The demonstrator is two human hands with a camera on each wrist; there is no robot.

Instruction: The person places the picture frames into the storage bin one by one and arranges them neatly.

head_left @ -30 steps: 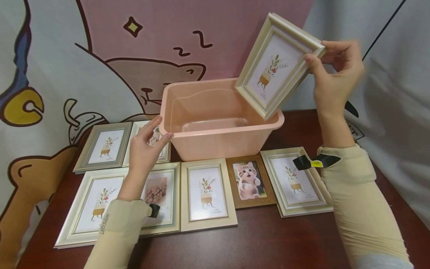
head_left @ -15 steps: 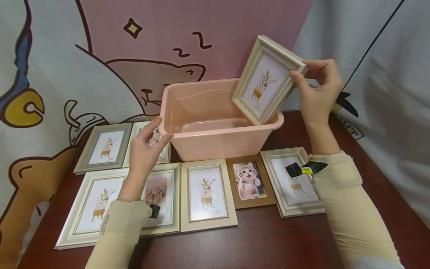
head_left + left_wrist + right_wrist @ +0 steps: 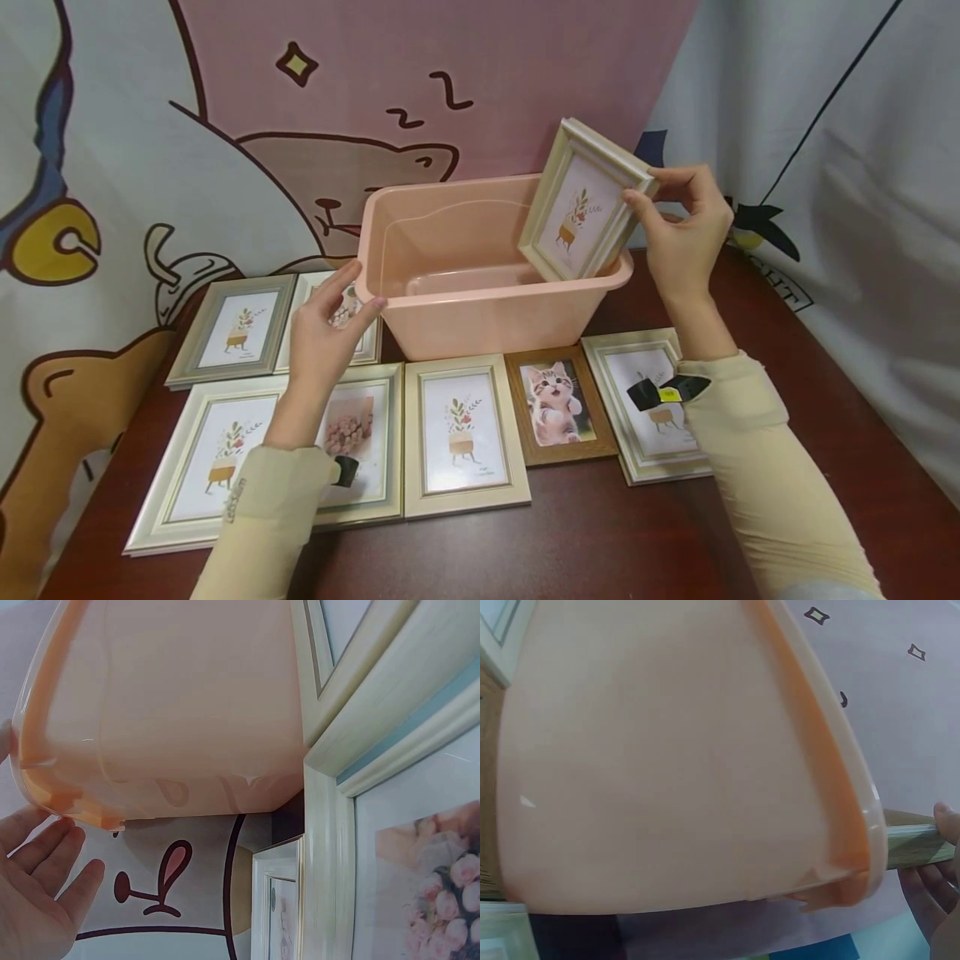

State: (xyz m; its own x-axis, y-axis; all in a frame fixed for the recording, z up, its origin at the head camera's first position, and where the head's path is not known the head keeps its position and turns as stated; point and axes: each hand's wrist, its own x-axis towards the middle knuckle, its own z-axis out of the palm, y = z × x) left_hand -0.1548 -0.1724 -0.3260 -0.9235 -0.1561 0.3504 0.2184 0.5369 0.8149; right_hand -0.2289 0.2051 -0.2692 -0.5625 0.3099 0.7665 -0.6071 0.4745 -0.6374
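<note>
In the head view, my right hand (image 3: 688, 229) pinches a cream picture frame (image 3: 577, 221) with a potted-plant print by its upper right edge. The picture frame is tilted, its lower end inside the right part of the pink plastic bin (image 3: 487, 321). In the right wrist view, the picture frame (image 3: 915, 846) shows edge-on past the rim, between thumb and fingers. My left hand (image 3: 326, 325) rests at the bin's front left corner, thumb and fingertips against the rim. In the left wrist view, the left hand (image 3: 45, 881) has mostly straight fingers touching the rim.
Several picture frames lie on the dark red table (image 3: 570, 542): a grey one (image 3: 281, 333) at left, a large white one (image 3: 153, 500), a cream one (image 3: 467, 500), a brown kitten one (image 3: 573, 454), and a white-green one (image 3: 630, 467) partly under the right sleeve. A cartoon curtain (image 3: 525, 92) hangs behind.
My right hand has moved down and left with the cream picture frame, bringing its lower end into the bin. The left hand and the bin have stayed put.
</note>
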